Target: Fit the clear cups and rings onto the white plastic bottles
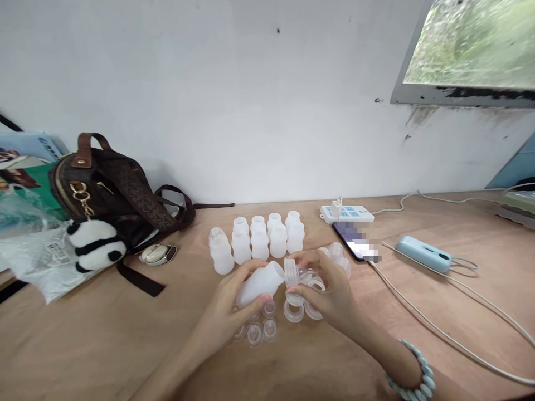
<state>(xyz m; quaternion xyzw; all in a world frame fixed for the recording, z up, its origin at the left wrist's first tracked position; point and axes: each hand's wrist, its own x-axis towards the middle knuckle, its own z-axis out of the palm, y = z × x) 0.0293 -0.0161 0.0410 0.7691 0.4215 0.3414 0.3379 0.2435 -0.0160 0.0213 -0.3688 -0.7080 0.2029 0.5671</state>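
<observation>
My left hand (232, 306) is wrapped round a translucent white baby bottle (259, 283), tilted with its open mouth to the right. Facing that mouth, a clear screw ring (291, 273) is pinched in my right hand (330, 287); a clear teat seems to stick out of it, partly hidden by the fingers. Bottle and ring are very close, and I cannot tell whether they touch. Under my right hand lie more screw rings (293, 313). Several clear teats (254, 334) sit on the table below the held bottle. Behind it stand rows of white bottles (259, 245), one with a clear top (217, 235).
Clear dome caps (336, 250) lie beyond my right hand, near a phone (353, 240) on a cable. A power strip (346, 214) and a blue device (424, 254) are at right. A backpack (121, 184), panda plush (96, 245) and computer mouse (154, 254) occupy the left.
</observation>
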